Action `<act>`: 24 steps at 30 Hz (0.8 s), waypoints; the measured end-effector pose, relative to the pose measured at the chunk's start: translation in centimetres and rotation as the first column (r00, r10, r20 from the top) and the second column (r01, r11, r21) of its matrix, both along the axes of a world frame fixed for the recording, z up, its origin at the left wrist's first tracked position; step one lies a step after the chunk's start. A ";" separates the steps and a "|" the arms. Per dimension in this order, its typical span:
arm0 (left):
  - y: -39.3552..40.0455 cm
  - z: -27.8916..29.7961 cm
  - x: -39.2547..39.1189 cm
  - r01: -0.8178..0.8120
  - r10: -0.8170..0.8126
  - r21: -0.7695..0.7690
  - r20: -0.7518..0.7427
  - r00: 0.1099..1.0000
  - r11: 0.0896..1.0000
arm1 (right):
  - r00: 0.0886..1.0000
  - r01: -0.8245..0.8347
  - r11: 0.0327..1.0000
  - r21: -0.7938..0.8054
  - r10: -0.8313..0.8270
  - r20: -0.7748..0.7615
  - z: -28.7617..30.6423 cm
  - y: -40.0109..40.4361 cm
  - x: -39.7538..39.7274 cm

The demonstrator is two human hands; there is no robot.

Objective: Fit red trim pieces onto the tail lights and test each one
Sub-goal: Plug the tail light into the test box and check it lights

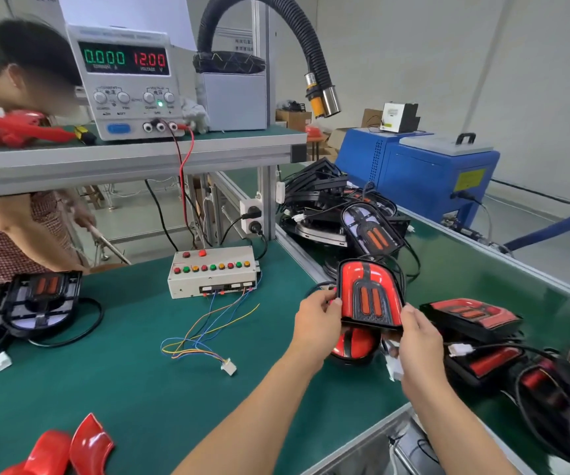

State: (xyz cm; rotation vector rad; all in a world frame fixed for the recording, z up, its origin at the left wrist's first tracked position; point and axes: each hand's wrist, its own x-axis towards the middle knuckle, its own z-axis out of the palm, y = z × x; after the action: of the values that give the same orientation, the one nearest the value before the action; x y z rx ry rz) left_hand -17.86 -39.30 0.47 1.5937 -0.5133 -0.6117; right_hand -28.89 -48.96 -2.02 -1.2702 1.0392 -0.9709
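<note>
I hold a tail light (369,296) upright over the edge of the green bench; red trim covers its face around two orange strips. My left hand (316,320) grips its left edge, and my right hand (417,341) grips its lower right corner. Under it lies another red-trimmed tail light (355,344). Loose red trim pieces (71,447) lie at the bench's near left. The test box (213,272) with coloured buttons stands mid-bench, its coloured wires ending in a white connector (228,366). Untrimmed tail lights (37,299) lie at the left.
A power supply (126,80) reading 12.00 V sits on the shelf above. Finished tail lights (475,317) pile on the green conveyor at the right, black housings (328,207) farther back. A second person stands at the left. A blue machine (420,169) is behind the conveyor.
</note>
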 end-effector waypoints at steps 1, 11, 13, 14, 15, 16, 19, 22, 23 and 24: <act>0.1 -0.3 0.3 0.002 -0.005 0.047 0.047 0.999 0.999 | 1.000 -0.002 1.000 0.002 0.002 -0.005 -0.5 0.0 0.0; -0.7 -0.3 0.2 0.108 -0.130 0.140 0.159 0.979 0.984 | 0.978 -0.024 0.999 -0.031 0.017 -0.206 -1.3 -0.8 -1.3; -1.1 0.0 -0.1 0.099 -0.130 0.165 0.189 0.973 0.981 | 0.926 -0.052 0.985 -0.165 -0.014 -0.378 -1.0 -0.7 -1.9; -1.3 0.1 -0.3 0.085 -0.125 0.187 0.213 0.969 0.979 | 0.892 -0.066 0.971 -0.229 -0.045 -0.450 -0.8 -0.7 -2.2; -1.5 0.2 -0.5 0.068 -0.125 0.224 0.250 0.960 0.972 | 0.863 -0.074 0.958 -0.276 -0.077 -0.499 -0.5 -0.7 -2.4; -1.7 0.4 -0.6 0.048 -0.127 0.264 0.292 0.948 0.963 | 0.845 -0.079 0.950 -0.302 -0.097 -0.526 -0.2 -0.6 -2.6; -1.9 0.8 -1.1 -0.001 -0.104 0.292 0.344 0.933 0.956 | 0.827 -0.130 0.931 -0.343 -0.089 -0.556 0.2 0.1 -2.9; -1.8 1.0 -1.2 -0.008 -0.081 0.256 0.334 0.939 0.967 | 0.827 -0.172 0.908 -0.381 -0.077 -0.556 -0.2 0.9 -2.9; -1.7 0.8 -1.2 0.000 -0.081 0.242 0.323 0.943 0.970 | 0.836 -0.174 0.911 -0.374 -0.064 -0.544 -0.3 1.1 -2.9; -1.6 0.8 -1.2 0.008 -0.081 0.228 0.313 0.946 0.974 | 0.849 -0.173 0.918 -0.357 -0.045 -0.526 -0.4 1.3 -2.8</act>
State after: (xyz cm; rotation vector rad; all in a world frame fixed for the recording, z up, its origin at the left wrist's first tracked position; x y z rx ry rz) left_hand -19.08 -40.91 1.27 1.9160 -0.7449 -0.4562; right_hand -31.72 -47.70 -2.44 -1.9745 1.2416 -0.8150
